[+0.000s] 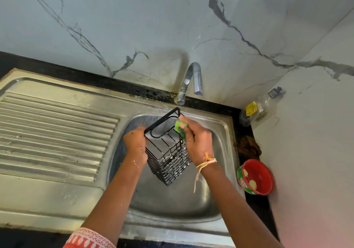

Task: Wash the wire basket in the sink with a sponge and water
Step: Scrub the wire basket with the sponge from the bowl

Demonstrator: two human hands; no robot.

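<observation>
A steel sink [220, 205] is set into a dark worktop [247, 130] in the corner of a room, with white marble-veined wall panels [134, 27] behind and to the right. A ribbed draining board [53, 136] runs off to the left of the basin, and a curved chrome tap [191, 81] rises from the back edge, its spout over the basin.

On the narrow strip of worktop right of the basin stand a clear plastic bottle [256, 109] with a pump top in the corner, a brown clump [249, 148] nearer, and a red tub [255, 176] holding some pale lumps.

The black wire basket [168, 152] hangs tilted above the basin, open mouth towards the tap, with white suds on its lower wires. The left hand [136, 144] grips its left rim. The right hand [197, 138] pinches a green sponge [180, 128] against the basket's right upper edge. A pale thread band [206, 162] circles the right wrist.

The basin below the basket lies open on all sides, its right rim close to the wall.
</observation>
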